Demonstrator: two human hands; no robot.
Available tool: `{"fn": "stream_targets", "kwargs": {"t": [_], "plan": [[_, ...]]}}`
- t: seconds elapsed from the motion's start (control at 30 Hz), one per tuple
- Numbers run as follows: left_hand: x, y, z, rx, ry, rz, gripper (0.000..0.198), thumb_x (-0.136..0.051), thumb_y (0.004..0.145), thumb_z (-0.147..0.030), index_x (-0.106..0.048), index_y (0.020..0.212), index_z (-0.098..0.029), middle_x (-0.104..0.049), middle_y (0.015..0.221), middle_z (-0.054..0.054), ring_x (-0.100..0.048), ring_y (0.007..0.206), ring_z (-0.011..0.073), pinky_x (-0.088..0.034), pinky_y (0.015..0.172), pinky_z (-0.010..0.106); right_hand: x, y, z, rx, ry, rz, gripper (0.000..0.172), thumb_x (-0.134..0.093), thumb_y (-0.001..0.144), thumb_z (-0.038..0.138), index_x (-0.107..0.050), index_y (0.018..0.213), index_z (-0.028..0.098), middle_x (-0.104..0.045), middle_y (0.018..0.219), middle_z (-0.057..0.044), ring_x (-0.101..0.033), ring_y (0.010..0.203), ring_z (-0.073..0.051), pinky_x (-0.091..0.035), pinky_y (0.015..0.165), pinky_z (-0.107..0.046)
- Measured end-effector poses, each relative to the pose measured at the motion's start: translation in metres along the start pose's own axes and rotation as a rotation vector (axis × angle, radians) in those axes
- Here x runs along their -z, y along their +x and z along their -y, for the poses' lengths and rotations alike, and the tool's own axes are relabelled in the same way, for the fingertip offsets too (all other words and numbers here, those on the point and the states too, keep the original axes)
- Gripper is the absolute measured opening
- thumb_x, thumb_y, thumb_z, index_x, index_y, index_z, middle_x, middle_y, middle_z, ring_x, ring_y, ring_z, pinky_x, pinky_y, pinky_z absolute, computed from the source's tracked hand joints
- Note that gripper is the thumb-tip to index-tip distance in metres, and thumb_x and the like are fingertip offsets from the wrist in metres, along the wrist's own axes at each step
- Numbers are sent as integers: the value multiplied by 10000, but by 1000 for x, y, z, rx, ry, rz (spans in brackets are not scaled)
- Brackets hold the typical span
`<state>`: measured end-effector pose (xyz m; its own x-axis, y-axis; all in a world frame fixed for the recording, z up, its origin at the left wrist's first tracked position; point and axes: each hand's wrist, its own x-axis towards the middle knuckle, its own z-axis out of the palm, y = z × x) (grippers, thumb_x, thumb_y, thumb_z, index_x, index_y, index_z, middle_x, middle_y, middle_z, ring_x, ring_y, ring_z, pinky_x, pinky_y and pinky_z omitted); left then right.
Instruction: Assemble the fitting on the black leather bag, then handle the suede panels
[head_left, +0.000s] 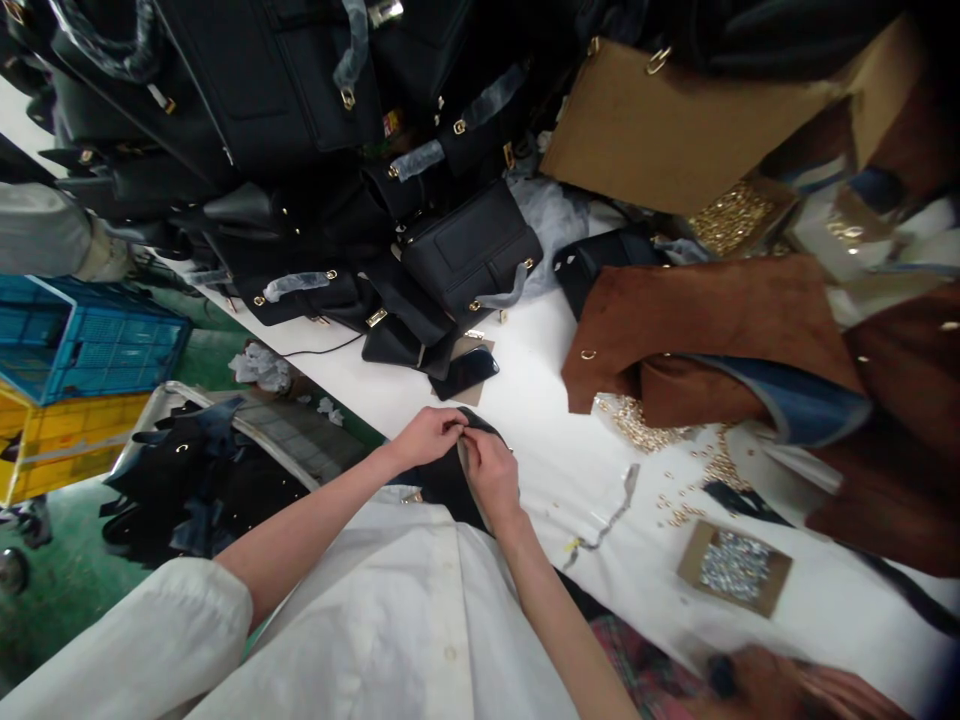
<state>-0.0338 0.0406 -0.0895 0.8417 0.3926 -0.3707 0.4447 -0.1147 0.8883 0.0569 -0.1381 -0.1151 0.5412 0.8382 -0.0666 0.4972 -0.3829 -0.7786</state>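
Note:
Close to my body, both hands meet over a black leather bag piece (450, 480) at the table's edge. My left hand (429, 438) is closed, its thumb and fingertips pinched together at the piece's upper end. My right hand (492, 472) is closed too, wrapped over the leather, with its fingertips touching those of the left. Whatever small part lies between the fingertips is too small to make out. A dark phone (465, 372) lies on a piece of cardboard just beyond the hands.
Black handbags (472, 245) with wrapped handles pile up at the back. Brown suede pieces (697, 310) lie right, near loose gold fittings (649, 425) and a small box of silver fittings (735, 566). Blue crates (120, 340) and a cart (161, 400) of black pieces stand left.

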Motion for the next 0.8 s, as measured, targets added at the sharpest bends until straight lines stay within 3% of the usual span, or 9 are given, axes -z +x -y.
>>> {"fn": "stream_targets", "kwargs": {"t": [0.43,0.7,0.8], "plan": [[2,21,-5,-34,119,72,207,-616,960,-183,-822,971,-195,-814,910,25,-715,812,172,-503,755,270,4,7,8,-119,-113,-26,273,-518,1115,361,-695,1261,213,-775,1075,-110,-734,985,-261,-575,898,-388],[-1,25,9,-6,65,75,206,-625,947,-183,-831,962,-177,-819,916,30,-730,837,182,-533,782,272,14,14,4,-39,-161,136,290,-411,1144,310,-692,1142,239,-722,973,-78,-670,908,-238,-483,808,-346],[-2,27,9,-4,52,78,222,-623,927,-162,-840,970,-182,-821,909,24,-734,836,180,-532,785,272,18,15,4,-56,-127,167,245,-429,1116,232,-668,1168,244,-722,1034,-81,-669,964,-244,-479,824,-345]]}}
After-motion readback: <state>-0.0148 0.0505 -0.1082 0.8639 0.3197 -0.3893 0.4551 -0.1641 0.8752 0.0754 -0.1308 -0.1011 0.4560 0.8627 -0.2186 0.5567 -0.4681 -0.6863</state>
